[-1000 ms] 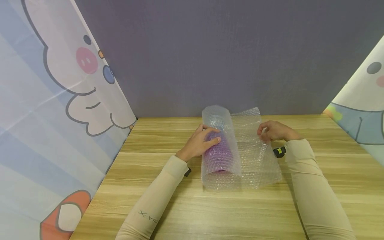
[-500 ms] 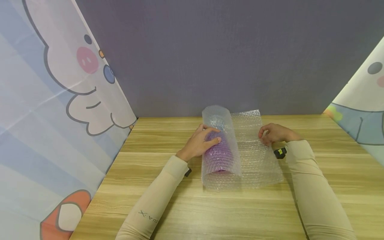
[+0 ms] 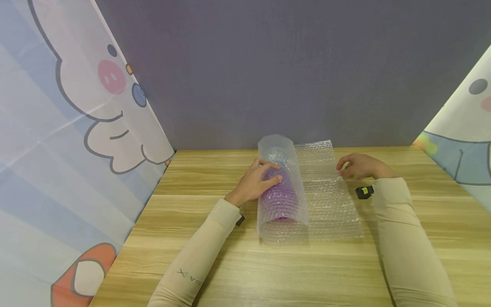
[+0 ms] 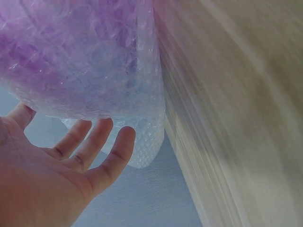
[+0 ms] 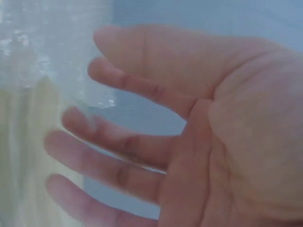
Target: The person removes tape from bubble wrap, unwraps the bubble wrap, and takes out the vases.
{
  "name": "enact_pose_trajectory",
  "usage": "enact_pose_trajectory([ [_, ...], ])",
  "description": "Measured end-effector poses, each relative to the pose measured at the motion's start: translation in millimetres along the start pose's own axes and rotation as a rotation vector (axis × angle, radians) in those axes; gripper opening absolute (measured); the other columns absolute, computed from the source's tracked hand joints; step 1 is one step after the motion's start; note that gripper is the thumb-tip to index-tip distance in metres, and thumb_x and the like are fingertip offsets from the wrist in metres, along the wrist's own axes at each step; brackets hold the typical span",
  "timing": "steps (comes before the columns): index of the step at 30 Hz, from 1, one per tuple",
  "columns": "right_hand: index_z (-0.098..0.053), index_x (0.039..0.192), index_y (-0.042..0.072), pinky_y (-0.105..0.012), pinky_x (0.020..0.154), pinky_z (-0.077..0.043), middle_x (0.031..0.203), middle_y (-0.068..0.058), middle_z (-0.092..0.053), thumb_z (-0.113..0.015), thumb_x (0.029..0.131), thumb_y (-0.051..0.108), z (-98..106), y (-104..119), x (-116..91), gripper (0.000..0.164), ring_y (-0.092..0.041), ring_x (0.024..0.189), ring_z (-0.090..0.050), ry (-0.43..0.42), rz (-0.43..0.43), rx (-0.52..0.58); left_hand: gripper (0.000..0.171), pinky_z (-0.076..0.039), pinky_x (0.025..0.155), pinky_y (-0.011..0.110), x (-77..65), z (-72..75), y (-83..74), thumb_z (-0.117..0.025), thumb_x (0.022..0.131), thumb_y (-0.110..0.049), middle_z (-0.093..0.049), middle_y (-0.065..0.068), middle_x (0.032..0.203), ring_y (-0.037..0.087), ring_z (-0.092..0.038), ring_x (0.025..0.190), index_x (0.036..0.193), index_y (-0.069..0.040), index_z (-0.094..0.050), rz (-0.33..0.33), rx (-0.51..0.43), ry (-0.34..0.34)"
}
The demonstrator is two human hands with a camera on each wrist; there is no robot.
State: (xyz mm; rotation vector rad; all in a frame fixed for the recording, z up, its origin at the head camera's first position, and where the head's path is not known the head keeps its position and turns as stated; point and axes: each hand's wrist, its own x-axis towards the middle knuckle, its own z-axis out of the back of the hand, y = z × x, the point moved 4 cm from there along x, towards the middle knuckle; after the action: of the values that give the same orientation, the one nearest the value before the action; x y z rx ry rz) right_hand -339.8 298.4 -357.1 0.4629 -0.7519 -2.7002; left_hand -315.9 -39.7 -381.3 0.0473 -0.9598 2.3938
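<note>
Head view: your left hand [image 3: 253,182] is resting, fingers spread, on the left side of the purple-and-blue bottle-shaped object [image 3: 281,198], lying inside bubble wrap [image 3: 327,209] on the wooden table [image 3: 291,273]; your right hand [image 3: 361,166] is hovering by the loose sheet's right edge. Left wrist: straight, relaxed fingers are meeting the wrapped side. Right wrist: loosely bent fingers are fanning beside blurred wrap; contact is staying unclear.

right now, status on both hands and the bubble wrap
Left hand against wrapped purple item. Right hand at loose flap, contact unclear. Bubble wrap over purple item, flap spread out. No obstruction seen.
</note>
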Motion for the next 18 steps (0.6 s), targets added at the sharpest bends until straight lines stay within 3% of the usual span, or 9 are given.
enact_pose_trajectory([
  [3,-0.066,0.117,-0.001,-0.048,0.077,-0.054,0.108,-0.024,-0.070,-0.067,0.097,0.019,9.0,6.5,-7.8,0.027,-0.037,0.096,-0.067,-0.098,0.031,-0.097,0.046,-0.048,0.102,0.049,-0.3,0.2,0.1,-0.057,0.098,-0.059,-0.046,0.001,0.131,0.023,-0.052,0.119,0.135,-0.032,-0.063,0.001,-0.004,-0.002],
  [6,-0.066,0.119,0.000,-0.059,0.089,-0.051,0.120,-0.031,-0.066,-0.067,0.098,0.021,13.3,18.2,-12.0,0.029,-0.047,0.110,-0.063,-0.153,0.064,-0.124,0.045,-0.048,0.102,0.050,-0.6,0.5,0.3,-0.057,0.098,-0.059,-0.046,0.001,0.131,0.023,-0.051,0.120,0.135,-0.032,-0.063,0.001,-0.006,-0.003],
  [12,-0.068,0.115,0.001,-0.057,0.088,-0.053,0.113,-0.022,-0.072,-0.070,0.096,0.017,9.8,48.0,-8.3,0.025,-0.038,0.102,-0.068,-0.217,0.177,-0.151,0.045,-0.047,0.103,0.050,-0.2,0.9,0.7,-0.057,0.098,-0.057,-0.047,0.002,0.131,0.023,-0.051,0.120,0.135,-0.032,-0.063,0.003,-0.005,0.003],
  [18,-0.068,0.112,-0.001,-0.056,0.088,-0.054,0.108,-0.022,-0.072,-0.072,0.093,0.013,-12.9,64.6,8.5,0.024,-0.039,0.103,-0.068,-0.181,0.260,-0.177,0.044,-0.047,0.103,0.050,0.1,2.2,0.2,-0.058,0.098,-0.056,-0.048,0.002,0.130,0.024,-0.052,0.120,0.134,-0.031,-0.063,0.005,-0.007,0.010],
])
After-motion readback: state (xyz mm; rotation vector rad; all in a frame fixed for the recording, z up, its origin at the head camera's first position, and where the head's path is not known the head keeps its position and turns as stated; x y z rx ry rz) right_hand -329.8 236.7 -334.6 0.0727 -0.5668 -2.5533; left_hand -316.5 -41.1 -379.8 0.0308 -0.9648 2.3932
